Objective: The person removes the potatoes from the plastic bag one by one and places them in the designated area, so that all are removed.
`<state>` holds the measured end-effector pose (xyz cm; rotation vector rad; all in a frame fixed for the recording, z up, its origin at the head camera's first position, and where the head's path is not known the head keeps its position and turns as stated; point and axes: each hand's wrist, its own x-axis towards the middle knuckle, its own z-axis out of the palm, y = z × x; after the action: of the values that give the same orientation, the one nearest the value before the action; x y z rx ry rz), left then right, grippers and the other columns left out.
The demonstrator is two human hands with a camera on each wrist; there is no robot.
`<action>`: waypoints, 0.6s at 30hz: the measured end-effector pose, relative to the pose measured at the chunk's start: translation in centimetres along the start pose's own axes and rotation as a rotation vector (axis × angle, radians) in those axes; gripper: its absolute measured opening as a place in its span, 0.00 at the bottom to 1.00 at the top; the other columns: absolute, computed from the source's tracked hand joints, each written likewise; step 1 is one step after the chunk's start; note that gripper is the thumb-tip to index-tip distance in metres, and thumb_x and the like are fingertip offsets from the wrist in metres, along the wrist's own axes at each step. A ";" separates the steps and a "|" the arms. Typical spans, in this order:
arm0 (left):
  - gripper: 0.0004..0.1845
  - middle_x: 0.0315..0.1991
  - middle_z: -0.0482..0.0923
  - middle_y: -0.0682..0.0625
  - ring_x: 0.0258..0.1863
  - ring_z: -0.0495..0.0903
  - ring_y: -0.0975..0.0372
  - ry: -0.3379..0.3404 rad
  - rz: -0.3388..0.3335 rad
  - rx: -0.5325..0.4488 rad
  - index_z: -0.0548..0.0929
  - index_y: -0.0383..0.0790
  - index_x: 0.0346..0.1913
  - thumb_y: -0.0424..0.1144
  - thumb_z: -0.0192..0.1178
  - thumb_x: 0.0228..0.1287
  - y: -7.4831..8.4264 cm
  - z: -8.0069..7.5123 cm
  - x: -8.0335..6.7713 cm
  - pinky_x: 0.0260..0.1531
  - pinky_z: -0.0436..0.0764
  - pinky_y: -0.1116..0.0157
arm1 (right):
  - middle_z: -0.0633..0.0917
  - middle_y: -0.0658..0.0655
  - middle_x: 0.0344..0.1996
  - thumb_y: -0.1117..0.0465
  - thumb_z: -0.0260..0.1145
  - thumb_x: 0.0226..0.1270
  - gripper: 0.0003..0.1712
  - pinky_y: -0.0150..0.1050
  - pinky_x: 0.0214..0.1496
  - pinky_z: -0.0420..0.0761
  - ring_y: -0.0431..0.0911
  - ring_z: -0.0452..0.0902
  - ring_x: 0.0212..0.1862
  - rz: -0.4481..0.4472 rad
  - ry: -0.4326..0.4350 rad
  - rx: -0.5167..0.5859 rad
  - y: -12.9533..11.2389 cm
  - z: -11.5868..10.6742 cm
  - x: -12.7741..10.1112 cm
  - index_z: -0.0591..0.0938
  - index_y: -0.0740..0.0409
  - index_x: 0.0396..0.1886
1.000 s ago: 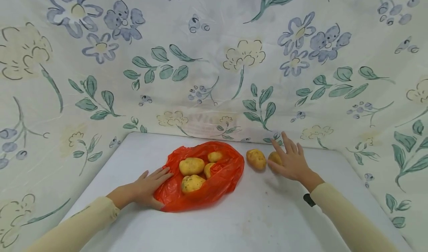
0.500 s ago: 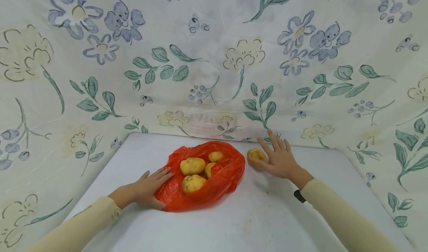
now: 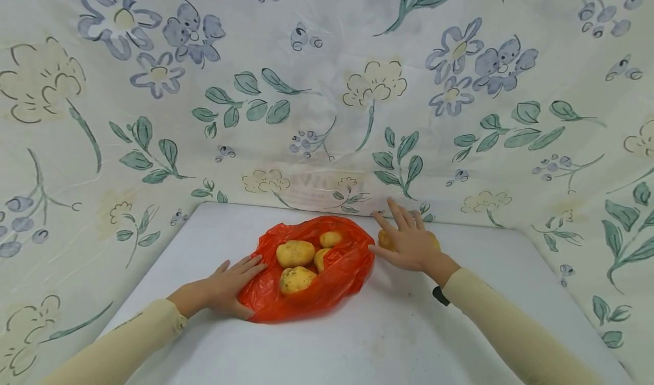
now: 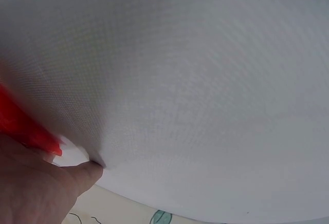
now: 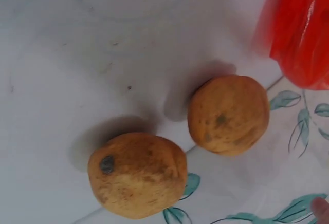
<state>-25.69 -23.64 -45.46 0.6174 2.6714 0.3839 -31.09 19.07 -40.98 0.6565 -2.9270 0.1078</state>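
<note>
A crumpled red plastic bag point(image 3: 317, 305) lies opened out on the white table, with several potatoes point(image 3: 295, 254) inside. My left hand point(image 3: 225, 289) rests against the bag's left side, fingers extended over the red plastic. In the left wrist view, that hand point(image 4: 41, 188) appears beside a strip of red. Fingers spread, my right hand point(image 3: 411, 247) hovers past the bag's right side, its thumb tip right at the red edge. Two loose potatoes lie behind it, partly hidden in the head view; the right wrist view shows one potato point(image 5: 138, 175) and another potato point(image 5: 229, 115) side by side.
A floral-patterned cloth point(image 3: 327, 118) rises behind the table point(image 3: 357, 345) and along its sides. Near the right cuff, a black object point(image 3: 440, 296) shows under the wrist. Small dark specks dot the tabletop.
My right hand has moved left, from over the farther loose potato, past the nearer one, to the bag's right edge. The left hand and the bag stay put.
</note>
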 end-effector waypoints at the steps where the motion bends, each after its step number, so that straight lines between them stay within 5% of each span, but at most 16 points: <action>1: 0.60 0.78 0.51 0.41 0.77 0.47 0.40 0.001 0.000 0.002 0.58 0.43 0.76 0.61 0.76 0.41 0.0 0.0 0.0 0.68 0.44 0.28 | 0.35 0.55 0.81 0.22 0.45 0.64 0.49 0.70 0.75 0.41 0.62 0.43 0.79 -0.006 -0.002 0.002 -0.2 0.0 0.1 0.52 0.38 0.80; 18: 0.60 0.78 0.51 0.40 0.76 0.47 0.39 0.001 0.009 0.001 0.58 0.42 0.76 0.61 0.76 0.42 -0.1 0.1 0.2 0.67 0.44 0.27 | 0.39 0.57 0.81 0.24 0.44 0.66 0.47 0.67 0.76 0.40 0.60 0.43 0.79 -0.106 0.022 0.006 -3.3 -0.1 1.4 0.52 0.38 0.80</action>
<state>-25.85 -23.61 -45.60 0.6295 2.6704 0.3858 -30.89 15.53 -40.58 0.8043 -2.8649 0.1113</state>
